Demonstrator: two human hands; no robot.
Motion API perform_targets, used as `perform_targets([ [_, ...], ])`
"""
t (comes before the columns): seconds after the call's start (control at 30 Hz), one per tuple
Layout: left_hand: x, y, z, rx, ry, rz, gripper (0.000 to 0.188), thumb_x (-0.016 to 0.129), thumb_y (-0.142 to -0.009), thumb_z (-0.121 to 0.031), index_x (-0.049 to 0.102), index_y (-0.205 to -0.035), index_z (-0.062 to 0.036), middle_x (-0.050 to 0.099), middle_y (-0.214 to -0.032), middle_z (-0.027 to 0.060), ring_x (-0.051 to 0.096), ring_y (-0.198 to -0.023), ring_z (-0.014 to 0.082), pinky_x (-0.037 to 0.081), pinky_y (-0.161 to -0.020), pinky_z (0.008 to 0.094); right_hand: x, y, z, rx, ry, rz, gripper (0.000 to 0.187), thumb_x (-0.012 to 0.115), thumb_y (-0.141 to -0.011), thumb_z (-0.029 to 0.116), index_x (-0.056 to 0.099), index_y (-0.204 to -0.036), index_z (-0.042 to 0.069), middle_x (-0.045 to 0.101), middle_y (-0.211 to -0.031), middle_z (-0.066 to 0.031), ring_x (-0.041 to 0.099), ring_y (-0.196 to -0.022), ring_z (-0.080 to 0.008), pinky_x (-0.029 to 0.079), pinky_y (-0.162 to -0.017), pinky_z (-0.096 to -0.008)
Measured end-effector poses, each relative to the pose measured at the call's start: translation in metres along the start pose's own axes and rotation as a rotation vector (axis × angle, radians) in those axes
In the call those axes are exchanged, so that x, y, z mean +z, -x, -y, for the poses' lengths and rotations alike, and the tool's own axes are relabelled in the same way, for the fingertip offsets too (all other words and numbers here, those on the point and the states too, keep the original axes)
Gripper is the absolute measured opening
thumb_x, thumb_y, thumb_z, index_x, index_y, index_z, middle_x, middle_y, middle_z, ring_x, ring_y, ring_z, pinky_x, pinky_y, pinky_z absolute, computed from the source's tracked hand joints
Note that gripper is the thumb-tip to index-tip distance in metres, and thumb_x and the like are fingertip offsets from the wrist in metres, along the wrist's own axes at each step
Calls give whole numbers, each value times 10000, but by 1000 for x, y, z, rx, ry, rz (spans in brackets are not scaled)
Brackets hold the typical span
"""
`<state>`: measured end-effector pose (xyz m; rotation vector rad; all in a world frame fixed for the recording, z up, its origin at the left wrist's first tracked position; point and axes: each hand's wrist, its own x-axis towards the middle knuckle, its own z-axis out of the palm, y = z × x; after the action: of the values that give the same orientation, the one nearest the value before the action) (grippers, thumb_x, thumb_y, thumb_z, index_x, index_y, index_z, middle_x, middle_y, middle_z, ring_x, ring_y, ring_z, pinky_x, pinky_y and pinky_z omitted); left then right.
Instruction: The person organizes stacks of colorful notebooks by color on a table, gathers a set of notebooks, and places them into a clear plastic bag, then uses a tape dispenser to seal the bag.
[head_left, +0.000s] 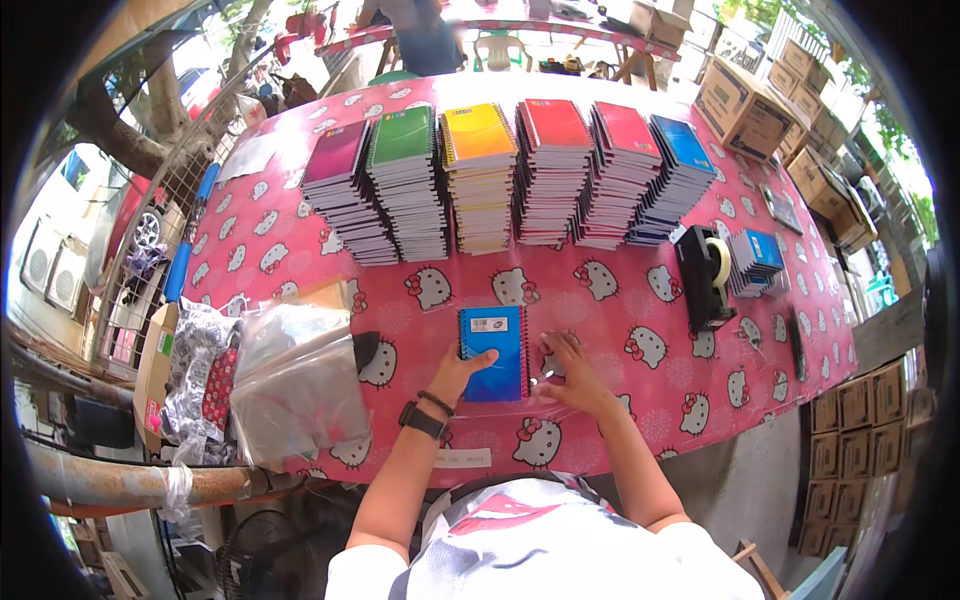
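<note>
A blue spiral notebook [494, 350] with a white label near its top lies on the table in front of me. My left hand [463, 374] grips its left edge, thumb flat on the cover and fingers hidden at the side. Beside the notebook's spiral edge is my right hand [574, 376], fingers apart and curved toward it. A small shiny patch shows by the right fingertips; whether it is clear plastic I cannot tell. Beyond stand tall stacks of spiral notebooks: purple [337, 150], green [402, 138], yellow [478, 133], red [553, 125], another red [627, 132] and blue [682, 143].
A black tape dispenser [700, 280] stands at right, beside a short stack of small blue notebooks [762, 252]. Clear plastic bags [298, 375] lie at left, near an open carton [155, 370]. Cardboard boxes [745, 105] sit at the far right corner of the pink patterned tablecloth [600, 440].
</note>
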<state>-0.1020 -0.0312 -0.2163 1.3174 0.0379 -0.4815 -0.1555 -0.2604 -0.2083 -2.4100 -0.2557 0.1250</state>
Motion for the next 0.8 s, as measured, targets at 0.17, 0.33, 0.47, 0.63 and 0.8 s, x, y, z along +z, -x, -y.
perform_targets([
  [0.17,5,-13,15,-99,-67,-31,481,755,-703,-281,569,-1045,2,628,-940,83,599,-841,156,493,-746,290,10,3,-6,45,306,20,910,712,-636,372,247,-1372,108,231,-1433,-129,137,-1341,-340,107,-1042,-587],
  [0.33,14,-21,13,-120,-189,-35,490,757,-699,-295,571,-1040,2,630,-945,84,607,-815,152,496,-722,284,-8,-6,-18,25,326,-92,939,723,-614,358,232,-1376,112,217,-1442,-124,141,-1344,-327,111,-1035,-599],
  [0.47,14,-18,6,-133,-90,-124,449,757,-698,-293,602,-995,5,636,-938,92,612,-812,156,495,-718,278,-20,1,-37,131,336,5,975,746,-598,328,206,-1377,98,246,-1423,-137,173,-1331,-341,117,-1012,-625],
  [0.63,35,-24,-6,-133,-90,-122,434,753,-692,-328,647,-921,25,654,-881,116,624,-794,175,489,-721,277,-38,-2,-34,172,225,-26,1024,762,-587,330,168,-1381,77,302,-1379,-191,200,-1320,-350,114,-1015,-603],
  [0.8,57,-57,13,-167,-303,-80,579,734,-666,-453,642,-886,75,660,-853,133,634,-766,203,486,-699,307,-34,-11,-50,82,240,-32,1038,763,-580,341,162,-1384,77,347,-1356,-186,203,-1319,-348,95,-1014,-607],
])
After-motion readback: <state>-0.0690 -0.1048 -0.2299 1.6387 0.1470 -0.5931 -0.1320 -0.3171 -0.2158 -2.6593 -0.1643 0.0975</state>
